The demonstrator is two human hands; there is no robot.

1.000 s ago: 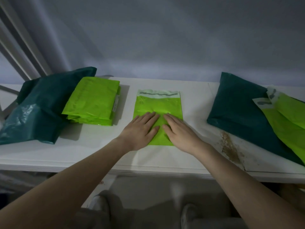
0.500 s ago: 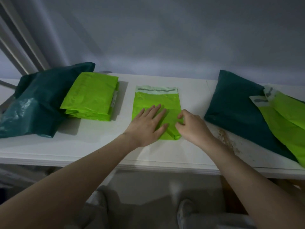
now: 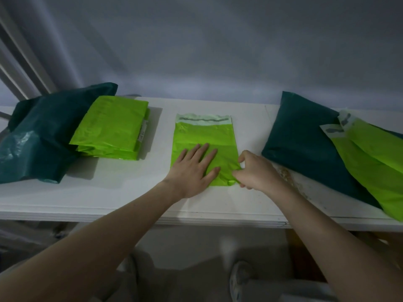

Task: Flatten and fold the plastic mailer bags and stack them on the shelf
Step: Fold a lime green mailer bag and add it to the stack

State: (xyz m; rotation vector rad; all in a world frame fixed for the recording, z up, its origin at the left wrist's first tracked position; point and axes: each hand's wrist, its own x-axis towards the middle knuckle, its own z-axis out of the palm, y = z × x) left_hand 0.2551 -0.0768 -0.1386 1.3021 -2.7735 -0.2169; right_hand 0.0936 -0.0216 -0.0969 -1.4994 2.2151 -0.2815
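A lime green mailer bag point(image 3: 204, 134) lies flat in the middle of the white shelf point(image 3: 122, 192), its pale sealing strip at the far end. My left hand point(image 3: 192, 168) presses flat on its near half, fingers spread. My right hand point(image 3: 253, 171) pinches the bag's near right corner, which is slightly lifted and crumpled. To the left sits a stack of folded lime green mailers point(image 3: 113, 129).
A dark green bag point(image 3: 37, 136) bulges at the far left, under the folded stack's edge. At the right, another dark green bag point(image 3: 305, 138) lies with unfolded lime green mailers point(image 3: 375, 164) on top. A brown stain point(image 3: 287, 175) marks the shelf near my right hand.
My right hand has slid from flat on the bag to its near right corner and closed on it. My left hand stays pressed on the bag, fingers spread wider.
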